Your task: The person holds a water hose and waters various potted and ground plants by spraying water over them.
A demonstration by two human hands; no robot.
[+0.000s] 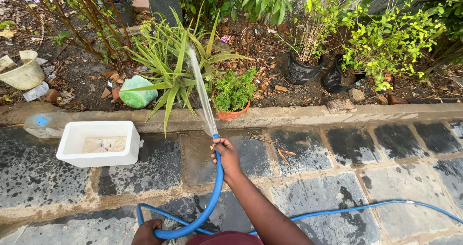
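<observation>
Two zones in view: wet dark stone paving (337,187) with pale joints below, bare soil bed with leaf litter above, split by a concrete curb (299,114). Blue rubber hose (212,197) ran in from the right across the paving, looped near the bottom edge, then rose to the curb. White rectangular tub (99,143) sat on the paving left of the hose, shallow murky water inside. Cream bucket (24,71) lay tilted on the soil at far left. Two black plastic pots (303,71) held thin shrubs. Terracotta pot (231,111) held a small leafy herb, just behind the curb. Right hand (225,154), arm extended forward, clenched around the hose tip; water jet (200,90) arced onto the spiky green plant (176,71). Left hand (147,231) gripped the hose loop at the bottom edge.
</observation>
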